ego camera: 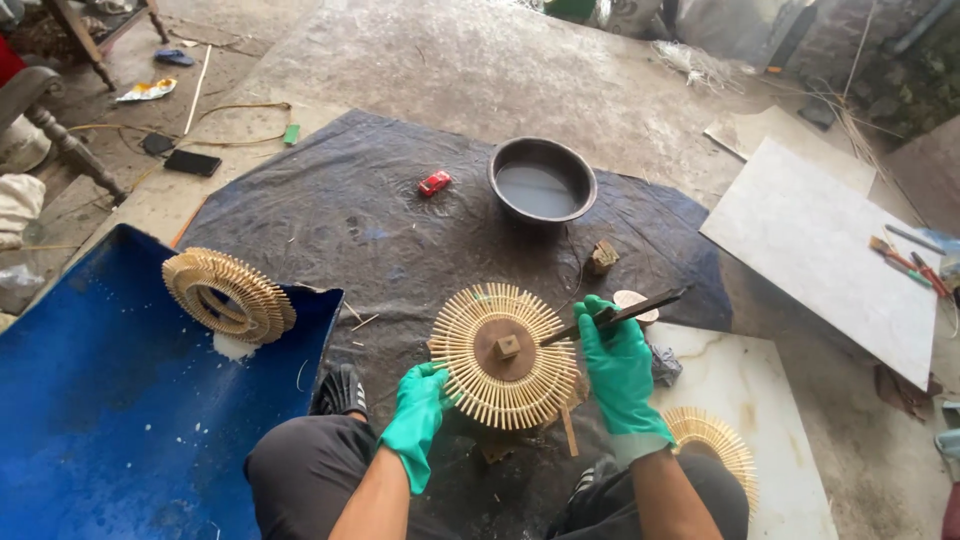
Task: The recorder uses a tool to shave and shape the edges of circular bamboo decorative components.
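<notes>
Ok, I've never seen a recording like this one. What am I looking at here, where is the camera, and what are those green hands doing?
The one picture comes from a camera on a person's head, looking down at their own knees and hands. Both hands wear green gloves. The left hand steadies a round disc of radiating bamboo sticks. The right hand grips a long dark tool that points at the disc's centre. They work over a dark sheet on the ground. A metal bowl of liquid stands beyond, and a similar disc rests on a blue tarp.
</notes>
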